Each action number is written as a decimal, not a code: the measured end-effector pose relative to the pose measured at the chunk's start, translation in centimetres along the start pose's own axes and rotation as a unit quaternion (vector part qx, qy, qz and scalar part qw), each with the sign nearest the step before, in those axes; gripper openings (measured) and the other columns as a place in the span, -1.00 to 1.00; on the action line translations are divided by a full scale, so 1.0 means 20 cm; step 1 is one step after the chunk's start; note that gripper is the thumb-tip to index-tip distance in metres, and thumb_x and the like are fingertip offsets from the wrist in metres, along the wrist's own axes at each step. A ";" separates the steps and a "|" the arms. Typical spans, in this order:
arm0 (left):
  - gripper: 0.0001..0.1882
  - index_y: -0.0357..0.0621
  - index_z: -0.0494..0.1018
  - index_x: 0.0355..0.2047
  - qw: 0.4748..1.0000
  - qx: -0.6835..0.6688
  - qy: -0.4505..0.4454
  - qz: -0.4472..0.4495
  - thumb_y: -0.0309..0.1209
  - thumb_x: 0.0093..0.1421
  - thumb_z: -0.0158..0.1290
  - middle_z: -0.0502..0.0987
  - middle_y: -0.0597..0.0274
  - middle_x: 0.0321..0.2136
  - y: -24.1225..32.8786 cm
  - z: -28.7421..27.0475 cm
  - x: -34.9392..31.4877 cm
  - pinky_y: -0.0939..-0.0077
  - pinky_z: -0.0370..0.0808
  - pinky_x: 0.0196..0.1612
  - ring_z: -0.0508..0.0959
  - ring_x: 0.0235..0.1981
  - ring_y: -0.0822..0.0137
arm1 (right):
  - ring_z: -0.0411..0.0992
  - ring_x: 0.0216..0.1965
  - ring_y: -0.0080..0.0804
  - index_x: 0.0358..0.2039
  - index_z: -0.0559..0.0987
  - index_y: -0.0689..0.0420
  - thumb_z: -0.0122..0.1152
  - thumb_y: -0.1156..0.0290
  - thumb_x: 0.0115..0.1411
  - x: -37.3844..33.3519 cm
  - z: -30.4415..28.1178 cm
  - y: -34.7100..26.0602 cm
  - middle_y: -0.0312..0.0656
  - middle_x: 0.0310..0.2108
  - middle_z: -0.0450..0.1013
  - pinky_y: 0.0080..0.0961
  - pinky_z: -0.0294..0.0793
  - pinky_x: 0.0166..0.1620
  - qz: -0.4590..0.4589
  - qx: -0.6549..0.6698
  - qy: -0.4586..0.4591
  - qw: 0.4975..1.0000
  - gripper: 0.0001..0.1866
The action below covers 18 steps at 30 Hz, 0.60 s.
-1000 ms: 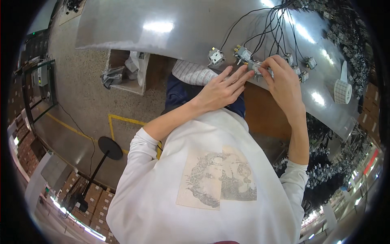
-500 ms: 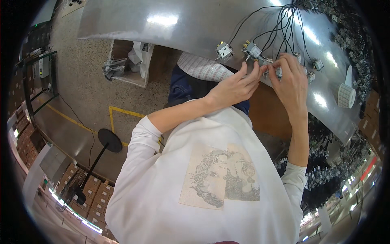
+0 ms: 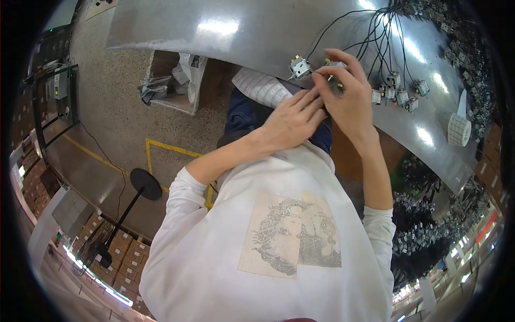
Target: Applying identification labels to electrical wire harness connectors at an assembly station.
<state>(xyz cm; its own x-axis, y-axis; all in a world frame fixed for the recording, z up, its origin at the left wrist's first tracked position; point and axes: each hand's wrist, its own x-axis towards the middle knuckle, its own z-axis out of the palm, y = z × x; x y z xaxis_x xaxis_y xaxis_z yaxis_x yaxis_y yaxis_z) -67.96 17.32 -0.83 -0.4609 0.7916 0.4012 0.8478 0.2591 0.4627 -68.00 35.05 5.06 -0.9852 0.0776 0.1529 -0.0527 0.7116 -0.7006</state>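
Observation:
My left hand (image 3: 292, 121) is over my lap, fingers pressed together and pointing up to the right. Its fingertips meet the thumb side of my right hand (image 3: 348, 94), and what they hold, if anything, is hidden. My right hand is curled at the table edge, thumb and forefinger pinched on something too small to make out. Just beyond the pinch sits a small metal box-shaped part (image 3: 300, 68) with a yellow tip and a black wire. A similar part (image 3: 335, 65) is partly covered by my right fingers. A printed label strip (image 3: 261, 86) hangs over my lap beside my left hand.
Several more wired metal parts (image 3: 394, 80) lie right of my right hand on the metal table (image 3: 268, 27). A label roll (image 3: 459, 130) stands further right, near piles of similar parts (image 3: 461, 53). A carton (image 3: 201, 88) with plastic bags is on the left.
Both hands have drawn back from the group of metal parts: the right has moved left, the left down toward my lap. Several parts at the right are now uncovered.

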 end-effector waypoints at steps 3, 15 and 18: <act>-0.81 -0.36 0.54 -0.32 0.997 -0.039 0.014 -0.059 -0.45 0.17 0.23 0.61 -0.18 0.08 -0.05 -0.07 -0.10 0.09 0.49 0.26 0.58 0.19 -0.08 | 0.58 0.01 -0.23 -0.26 0.73 0.22 0.45 0.42 0.25 0.01 0.15 -0.02 -0.19 0.09 0.63 -0.36 0.56 0.04 0.024 0.040 0.005 0.999 -0.87; -0.81 -0.35 0.57 -0.21 0.989 -0.125 0.047 -0.061 -0.49 0.19 0.23 0.62 -0.01 0.11 -0.24 -0.08 -0.16 0.11 0.47 0.34 0.57 0.21 0.04 | 0.56 -0.33 -0.58 -0.21 0.77 0.27 0.42 0.32 0.31 0.10 0.23 -0.06 -0.26 -0.09 0.74 -0.57 0.55 -0.20 0.218 0.070 -0.001 0.973 -0.76; -0.82 -0.33 0.56 -0.24 0.994 -0.099 0.018 -0.041 -0.51 0.16 0.24 0.61 0.06 0.11 -0.26 -0.07 -0.16 0.14 0.49 0.32 0.56 0.20 0.06 | 0.60 -0.34 -0.53 -0.22 0.76 0.30 0.43 0.30 0.30 0.14 0.22 -0.07 -0.24 -0.13 0.75 -0.54 0.59 -0.19 0.177 -0.017 -0.016 0.984 -0.72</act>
<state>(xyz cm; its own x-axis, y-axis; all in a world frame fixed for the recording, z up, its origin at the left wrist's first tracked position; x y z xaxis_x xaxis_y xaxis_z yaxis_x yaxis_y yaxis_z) -71.22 12.66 -3.44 -0.5381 0.7510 0.3827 0.7409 0.2049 0.6396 -71.45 31.09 3.42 -0.9458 0.3023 -0.1186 0.2989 0.6676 -0.6819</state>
